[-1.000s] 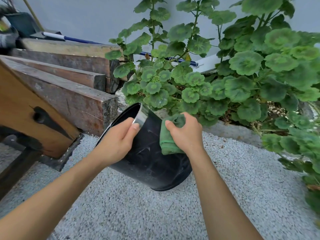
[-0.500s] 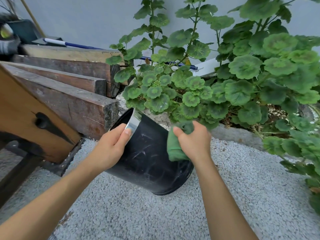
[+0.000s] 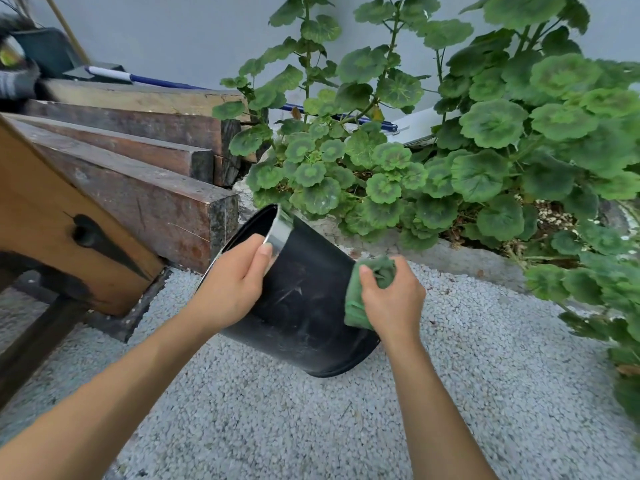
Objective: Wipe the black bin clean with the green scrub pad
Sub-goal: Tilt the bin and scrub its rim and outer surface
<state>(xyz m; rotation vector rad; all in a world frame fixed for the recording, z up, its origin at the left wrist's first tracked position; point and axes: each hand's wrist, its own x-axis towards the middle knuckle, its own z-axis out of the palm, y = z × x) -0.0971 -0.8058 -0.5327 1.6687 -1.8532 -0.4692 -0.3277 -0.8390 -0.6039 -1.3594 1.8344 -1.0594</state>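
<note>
The black bin [image 3: 304, 306] is tilted on its side above the gravel, its open mouth facing left and its base toward the lower right. A shiny silver band runs round its rim. My left hand [image 3: 232, 285] grips that rim, thumb on the band. My right hand [image 3: 391, 299] is closed around the bunched green scrub pad [image 3: 363, 296] and presses it against the bin's right outer wall near the base. Pale scuff streaks show on the black wall between my hands.
Stacked dark timber beams [image 3: 145, 188] and an orange wooden board [image 3: 52, 216] stand at the left. A leafy green plant [image 3: 467, 150] in a stone-edged bed fills the right and back. Pale gravel [image 3: 311, 417] covers the ground. A blue-and-white pole [image 3: 138, 77] lies behind the beams.
My right hand has slid the pad down the bin's right side toward its base. The left hand keeps its grip on the rim; the bin has shifted slightly.
</note>
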